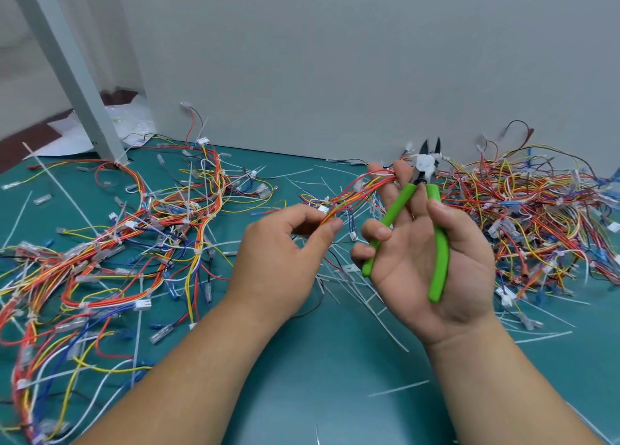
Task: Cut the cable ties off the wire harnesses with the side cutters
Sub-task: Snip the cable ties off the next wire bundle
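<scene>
Many cut ties (365, 297) already litter the worktop (335, 394) at centre frame, yet with your left hand (275, 260) in a pinch grip on the harness (355, 189) and your right hand (419, 273) wrapped in a grip round the side cutters (442, 253), the lower-left pile (84, 277) looks mostly untrimmed.

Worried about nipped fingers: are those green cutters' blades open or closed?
Open: the side cutters show two dark tips standing apart with a clear gap between them, and the green handles splay across the right hand.
</scene>
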The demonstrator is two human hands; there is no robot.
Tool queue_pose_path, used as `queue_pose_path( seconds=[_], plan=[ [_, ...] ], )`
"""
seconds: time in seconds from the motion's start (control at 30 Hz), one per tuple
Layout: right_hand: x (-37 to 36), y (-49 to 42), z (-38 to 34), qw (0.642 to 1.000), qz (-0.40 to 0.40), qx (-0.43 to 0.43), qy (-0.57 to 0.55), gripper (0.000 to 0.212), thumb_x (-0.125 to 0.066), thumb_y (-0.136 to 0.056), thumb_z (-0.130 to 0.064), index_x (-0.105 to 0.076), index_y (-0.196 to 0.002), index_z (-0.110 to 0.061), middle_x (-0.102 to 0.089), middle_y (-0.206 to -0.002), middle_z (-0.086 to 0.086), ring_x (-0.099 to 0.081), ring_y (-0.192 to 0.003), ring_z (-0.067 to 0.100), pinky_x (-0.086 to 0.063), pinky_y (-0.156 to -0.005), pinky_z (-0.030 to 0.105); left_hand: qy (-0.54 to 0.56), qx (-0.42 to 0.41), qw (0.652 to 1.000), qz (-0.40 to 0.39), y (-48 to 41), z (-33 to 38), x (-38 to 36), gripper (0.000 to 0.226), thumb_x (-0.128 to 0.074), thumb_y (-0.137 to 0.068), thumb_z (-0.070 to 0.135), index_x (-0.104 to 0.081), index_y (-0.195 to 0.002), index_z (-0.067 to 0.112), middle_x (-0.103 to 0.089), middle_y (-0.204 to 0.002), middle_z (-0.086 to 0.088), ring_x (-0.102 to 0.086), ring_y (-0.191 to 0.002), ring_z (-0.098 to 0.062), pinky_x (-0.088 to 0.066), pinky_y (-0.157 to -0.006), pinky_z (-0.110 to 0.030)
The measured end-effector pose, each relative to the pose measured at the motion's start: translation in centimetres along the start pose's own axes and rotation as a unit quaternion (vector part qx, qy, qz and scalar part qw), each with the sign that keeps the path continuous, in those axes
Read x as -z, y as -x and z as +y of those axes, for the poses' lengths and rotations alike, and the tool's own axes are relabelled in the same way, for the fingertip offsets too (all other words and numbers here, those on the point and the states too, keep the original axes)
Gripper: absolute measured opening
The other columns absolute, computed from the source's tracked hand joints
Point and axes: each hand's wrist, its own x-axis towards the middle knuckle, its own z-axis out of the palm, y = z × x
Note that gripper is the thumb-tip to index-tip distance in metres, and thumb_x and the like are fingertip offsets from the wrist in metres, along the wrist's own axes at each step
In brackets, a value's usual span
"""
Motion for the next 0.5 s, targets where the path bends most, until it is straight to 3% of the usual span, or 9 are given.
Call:
queue_pose_path(
  seconds=[0.13, 0.27, 0.43, 0.5],
  plan=[
    [0.13, -0.08, -0.34, 1.000, 0.018, 0.015, -0.002, 0.069, -0.070, -0.080, -0.035, -0.043, -0.144, -0.030, -0.041, -0.162, -0.004, -0.040, -0.076, 0.013, -0.032, -0.071, 0.035, -0.091, 0.009, 0.994, -0.054, 0.00, -0.76, 0.00, 0.015, -0.072, -0.088, 0.046, -0.074, -0.084, 0.031, -0.070, -0.082, 0.021, -0.063, -0.085, 0.003, -0.046, -0.075, -0.014],
    [0.17, -0.07, -0.38, 0.999, 0.033, 0.023, -0.001, 0.060, -0.058, -0.086, -0.035, -0.045, -0.144, -0.030, -0.041, -0.162, -0.004, -0.040, -0.076, 0.013, -0.032, -0.071, 0.036, -0.132, 0.006, 0.986, -0.103, 0.06, -0.96, -0.03, 0.018, -0.068, -0.090, 0.050, -0.077, -0.090, 0.033, -0.070, -0.088, 0.018, -0.061, -0.089, 0.000, -0.048, -0.080, -0.024],
    [-0.16, -0.12, -0.02, 0.999, 0.029, 0.002, 0.027, 0.059, -0.057, -0.086, -0.033, -0.048, -0.145, -0.036, -0.055, -0.139, 0.000, -0.042, -0.074, 0.015, -0.035, -0.068, 0.034, -0.046, -0.020, 0.999, -0.012, -0.06, -0.54, 0.24, 0.032, -0.059, -0.094, 0.048, -0.072, -0.081, 0.021, -0.064, -0.069, 0.003, -0.058, -0.069, -0.014, -0.046, -0.069, -0.035],
    [-0.33, -0.09, 0.26, 0.998, 0.037, 0.001, 0.044, 0.059, -0.057, -0.086, -0.030, -0.051, -0.144, -0.036, -0.057, -0.134, 0.004, -0.043, -0.073, 0.015, -0.035, -0.067, 0.033, -0.002, -0.018, 0.999, 0.030, -0.30, -0.13, 0.46, 0.029, -0.063, -0.097, 0.041, -0.071, -0.078, 0.020, -0.062, -0.067, -0.001, -0.054, -0.062, -0.015, -0.045, -0.061, -0.031]
  ],
)
